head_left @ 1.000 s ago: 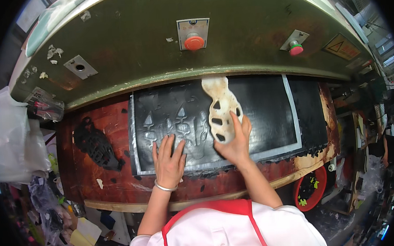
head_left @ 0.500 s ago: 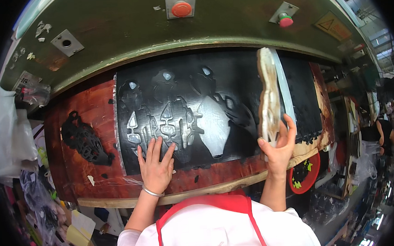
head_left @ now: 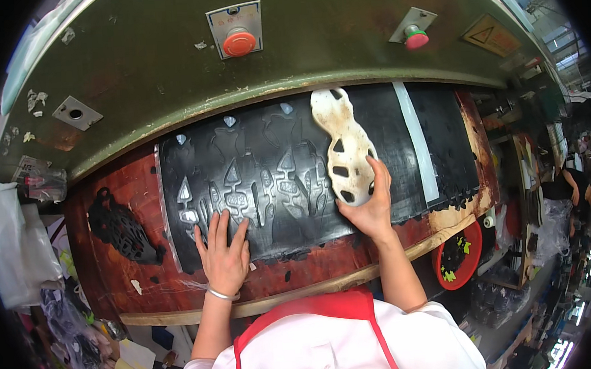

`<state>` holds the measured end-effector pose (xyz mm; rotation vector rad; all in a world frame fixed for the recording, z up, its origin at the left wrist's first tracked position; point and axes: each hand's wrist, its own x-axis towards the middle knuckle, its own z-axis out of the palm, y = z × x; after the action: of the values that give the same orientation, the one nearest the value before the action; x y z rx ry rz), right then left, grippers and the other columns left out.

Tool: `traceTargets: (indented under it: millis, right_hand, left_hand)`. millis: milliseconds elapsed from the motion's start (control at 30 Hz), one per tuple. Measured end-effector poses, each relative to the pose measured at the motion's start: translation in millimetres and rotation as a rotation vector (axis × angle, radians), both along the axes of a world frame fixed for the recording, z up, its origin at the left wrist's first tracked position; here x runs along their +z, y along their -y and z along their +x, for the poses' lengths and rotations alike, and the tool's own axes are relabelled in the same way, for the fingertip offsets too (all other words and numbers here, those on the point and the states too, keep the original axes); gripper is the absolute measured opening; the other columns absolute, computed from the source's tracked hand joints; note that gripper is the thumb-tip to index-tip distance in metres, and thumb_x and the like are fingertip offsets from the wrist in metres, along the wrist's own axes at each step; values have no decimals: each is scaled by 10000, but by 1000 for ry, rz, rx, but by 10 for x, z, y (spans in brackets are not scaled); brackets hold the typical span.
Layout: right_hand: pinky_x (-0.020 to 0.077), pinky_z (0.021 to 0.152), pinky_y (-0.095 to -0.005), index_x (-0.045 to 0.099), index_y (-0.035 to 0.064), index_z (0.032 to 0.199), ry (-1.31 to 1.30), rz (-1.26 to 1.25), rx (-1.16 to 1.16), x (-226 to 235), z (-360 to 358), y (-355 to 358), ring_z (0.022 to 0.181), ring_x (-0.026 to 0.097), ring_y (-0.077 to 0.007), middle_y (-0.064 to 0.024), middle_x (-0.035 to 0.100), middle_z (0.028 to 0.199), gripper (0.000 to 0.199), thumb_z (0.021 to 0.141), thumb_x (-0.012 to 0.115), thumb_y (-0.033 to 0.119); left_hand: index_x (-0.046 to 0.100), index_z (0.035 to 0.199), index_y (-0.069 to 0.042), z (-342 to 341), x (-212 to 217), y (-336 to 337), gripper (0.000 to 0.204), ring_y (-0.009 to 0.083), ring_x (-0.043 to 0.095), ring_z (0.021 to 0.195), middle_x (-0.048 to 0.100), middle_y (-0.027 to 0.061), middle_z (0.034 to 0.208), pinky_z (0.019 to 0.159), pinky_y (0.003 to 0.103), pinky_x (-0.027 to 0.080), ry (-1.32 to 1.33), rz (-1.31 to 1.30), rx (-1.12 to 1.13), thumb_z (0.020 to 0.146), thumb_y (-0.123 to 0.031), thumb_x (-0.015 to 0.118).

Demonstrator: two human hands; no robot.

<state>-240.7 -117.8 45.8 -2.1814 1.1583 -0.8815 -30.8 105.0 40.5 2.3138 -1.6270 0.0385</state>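
A black rubber sheet [head_left: 267, 166] with several sole-shaped cut outlines lies on a reddish-brown cutting board [head_left: 120, 188] under a green press. My left hand [head_left: 223, 250] rests flat on the sheet's near edge, fingers spread. My right hand [head_left: 371, 203] holds the near end of a cream sole-shaped cutting die [head_left: 344, 148] with dark openings. The die lies flat on the sheet, right of the cut outlines.
A black cut-out sole piece [head_left: 122, 229] lies on the board at the left. The press head carries a red button [head_left: 239, 42] and a second red button [head_left: 416, 39]. A red bin [head_left: 459, 259] with scraps sits low at the right. Plastic bags [head_left: 12, 249] hang left.
The die stood on edge at the sheet's right side half a second ago; now it lies flat nearer the middle, with my right hand on it. My left hand stays pressed on the sheet.
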Motion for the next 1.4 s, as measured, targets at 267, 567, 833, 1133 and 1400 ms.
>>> traceTargets:
  millis: [267,567,833,1133,1400]
  right_hand:
    - [290,1105,-491,229,-18,1471,-37,-129,51,-22,522,824,1322,310,-449,-292,341,1409,1094,620,871,225]
    - [107,1155,-541,-3,-154,1450,87,-486,-308,750,971,2096,1403,100,-518,-410,63,1488,984,911,603,404]
    - [84,1175,-514,4,-132,1468,100,-454,-309,530,976,2042,1432,69,-492,-363,17,1530,1058,850,666,416]
    - [509,758,-470,663,39,980,-66,267,-32,-301,399,518,736,628,-366,-156,640,736,321,788,703,293]
    - [516,671,-503,646,-1,675,10,108,55,-511,-25,-17,716,646,-414,-228,641,700,185,764,609,157]
  left_hand:
    - [635,1200,-89,453,-55,548,377,354,443,1291,504,165,1341,1126,529,269,-73,-108,50,824,-85,651]
    - [612,1224,-70,253,-203,702,437,308,508,857,537,112,900,774,428,416,-230,-209,-17,800,-141,691]
    - [679,1037,-35,628,-342,1006,208,334,599,792,650,132,864,749,427,482,-216,-164,64,842,-97,643]
    - [689,922,16,468,-586,757,100,373,531,743,580,167,763,700,466,442,-102,-319,-179,875,-38,619]
    - [707,1000,-5,287,-728,192,356,395,637,789,680,231,876,690,484,510,-157,-147,-132,928,-336,597]
